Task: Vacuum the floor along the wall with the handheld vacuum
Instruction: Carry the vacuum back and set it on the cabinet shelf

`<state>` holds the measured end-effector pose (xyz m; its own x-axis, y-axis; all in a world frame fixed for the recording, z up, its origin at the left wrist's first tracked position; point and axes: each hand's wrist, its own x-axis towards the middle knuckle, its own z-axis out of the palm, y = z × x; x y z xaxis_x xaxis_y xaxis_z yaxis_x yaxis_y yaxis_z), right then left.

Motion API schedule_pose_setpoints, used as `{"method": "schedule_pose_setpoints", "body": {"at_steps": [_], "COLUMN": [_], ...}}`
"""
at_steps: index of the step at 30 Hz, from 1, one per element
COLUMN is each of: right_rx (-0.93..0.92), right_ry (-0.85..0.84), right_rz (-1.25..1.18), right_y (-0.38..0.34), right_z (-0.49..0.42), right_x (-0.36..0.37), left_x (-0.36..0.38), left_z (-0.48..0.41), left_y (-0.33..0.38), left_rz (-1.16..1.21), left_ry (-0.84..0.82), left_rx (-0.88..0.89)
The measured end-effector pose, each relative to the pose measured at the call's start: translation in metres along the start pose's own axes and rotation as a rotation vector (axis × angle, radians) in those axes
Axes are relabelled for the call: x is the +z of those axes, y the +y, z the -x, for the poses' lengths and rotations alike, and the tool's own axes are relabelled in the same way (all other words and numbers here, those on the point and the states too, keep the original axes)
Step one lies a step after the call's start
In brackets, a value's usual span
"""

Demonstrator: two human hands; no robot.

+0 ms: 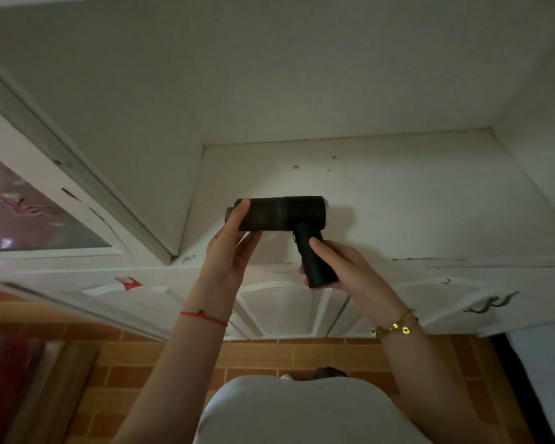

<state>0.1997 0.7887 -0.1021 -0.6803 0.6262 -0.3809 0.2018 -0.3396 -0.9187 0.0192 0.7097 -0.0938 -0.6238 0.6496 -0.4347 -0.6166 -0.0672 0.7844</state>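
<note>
Head view, left hand [229,251] gripping handheld vacuum [279,213] barrel, right hand [346,267] gripping its handle

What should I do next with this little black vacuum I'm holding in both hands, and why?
Probably lower it toward the floor. The handheld vacuum is up over the white cabinet top, with your right hand on its handle and your left hand around the barrel's nozzle end. The brick-pattern floor along the wall is well below, so nothing can be picked up yet.
</note>
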Motion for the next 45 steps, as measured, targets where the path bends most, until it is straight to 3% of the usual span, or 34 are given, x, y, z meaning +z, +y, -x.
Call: {"method": "schedule_pose_setpoints", "body": {"at_steps": [8,15,22,26,33,45], "right_rx": [-0.032,-0.058,-0.018,-0.058,-0.062,-0.027], "right_ry": [-0.03,-0.018,0.044,0.146,0.279,0.306], "right_rz": [0.08,0.133,0.074,0.106,0.254,0.346], "right_y": [-0.005,-0.018,-0.046,-0.063,-0.076,-0.072], "right_z": [-0.019,-0.048,-0.104,-0.142,-0.207,-0.266], "right_x": [0.014,0.024,0.033,0.045,0.062,0.076], "left_x": [-0.012,-0.016,-0.009,0.004,0.003,-0.005], "left_z": [-0.016,-0.041,-0.083,-0.104,-0.159,-0.221], "left_y": [0.01,0.022,0.049,0.068,0.068,0.071], "left_rz": [0.005,0.064,0.366,0.18,-0.006,-0.057], "left_ry": [0.043,-0.086,-0.046,-0.088,0.045,0.216], "left_rx": [0.01,0.094,0.05,0.123,0.18,0.133]}}
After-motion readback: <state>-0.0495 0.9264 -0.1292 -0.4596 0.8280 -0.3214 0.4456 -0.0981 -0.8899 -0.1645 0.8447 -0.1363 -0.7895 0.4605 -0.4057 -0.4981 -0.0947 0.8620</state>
